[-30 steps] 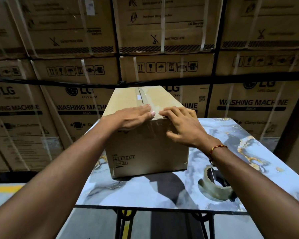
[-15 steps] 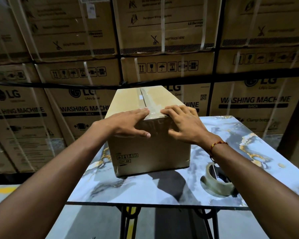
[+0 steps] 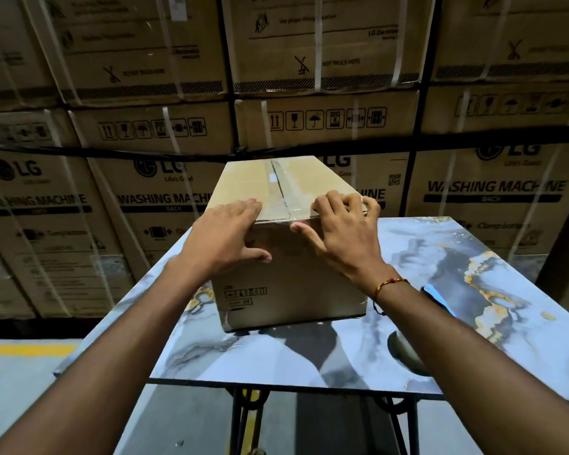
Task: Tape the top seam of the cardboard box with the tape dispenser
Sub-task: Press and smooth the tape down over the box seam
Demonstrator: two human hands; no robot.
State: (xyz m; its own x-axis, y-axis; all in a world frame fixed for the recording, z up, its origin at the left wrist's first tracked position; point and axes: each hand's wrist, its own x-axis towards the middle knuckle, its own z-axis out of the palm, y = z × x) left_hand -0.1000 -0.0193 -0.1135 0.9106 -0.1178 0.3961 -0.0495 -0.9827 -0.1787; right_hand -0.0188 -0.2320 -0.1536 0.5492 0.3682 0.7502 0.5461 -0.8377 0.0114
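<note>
Tape dispenser (image 3: 404, 356) mostly hidden behind forearm (image 3: 480, 356); left hand (image 3: 225, 238) presses flat, right hand (image 3: 342, 231) grips cardboard box (image 3: 296, 284).

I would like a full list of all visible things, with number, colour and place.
cardboard box: one, brown, on the table.
clear tape: one strip, shiny, along box's top seam.
table: one, blue-grey marbled, under the box.
tape dispenser: one, dark, on the table, partly behind right forearm.
cartons: many, brown, stacked behind.
bracelet: one, red, right wrist.
left grip: one hand, fingers flat on box top.
right grip: one hand, fingers curled over box's top right edge.
</note>
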